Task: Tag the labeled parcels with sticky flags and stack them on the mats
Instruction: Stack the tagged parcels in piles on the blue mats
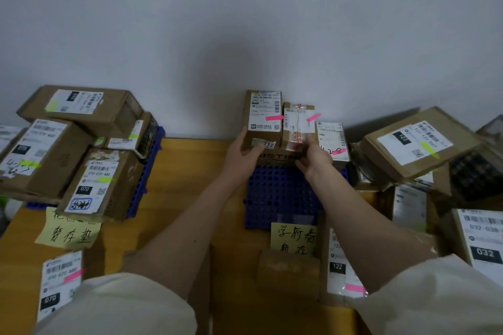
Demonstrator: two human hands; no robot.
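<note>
On the bench (190, 160), well to the left of the two grips, the biggest pile is already built: brown parcels on a blue mat (152, 160), each label I can read marked with a yellow-green flag, such as the "070" parcel (98, 185) in front. Well to the right stands a second heap, topped by a tilted "122" parcel (419, 144) with the same yellow-green flag.

Between them, directly under the arms, the middle blue mat (280, 196) is still mostly bare. Only its far edge, against the wall, carries a row of small parcels, all flagged pink. The left hand (242, 155) grips the "772" parcel (262, 117), fingers curled round its lower left side. The right hand (313, 158) pinches the lower edge of the taped parcel (298, 125) just beside it; the two boxes touch. Immediately right of that grip stands a third small parcel (332, 139).

I judge the work more than half done. Nearer than the grips, a pink-flagged "070" parcel (61, 283) and a pink-flagged "122" box (343, 266) still wait off the mats, and an "032" box (481, 239) shows no flag that I can make out.
</note>
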